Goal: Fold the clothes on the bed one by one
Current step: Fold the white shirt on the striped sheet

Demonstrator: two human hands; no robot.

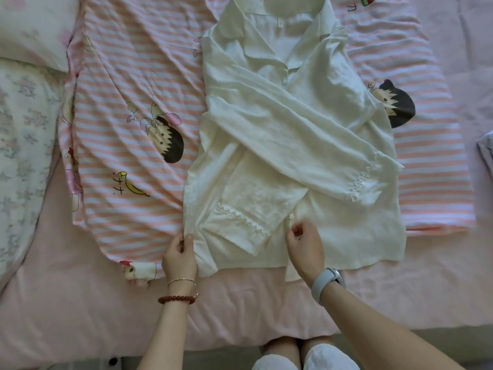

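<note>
- A white shirt [290,145] lay flat on the pink striped blanket [133,116] on the bed [80,303], with both sleeves folded across its front.
- The left hand [179,259] pinched the shirt's bottom left corner.
- The right hand [306,245] pinched the front edge near the bottom, beside a small flower button [291,216].
- The hands were apart.

Both hands forward, fingers curled in pinch grips.
Left hand [178,259]: thumb and fingertips closed together, forearm extended. Right hand [306,248]: fingers curled inward, wrist bent, forearm angled from lower right.
</note>
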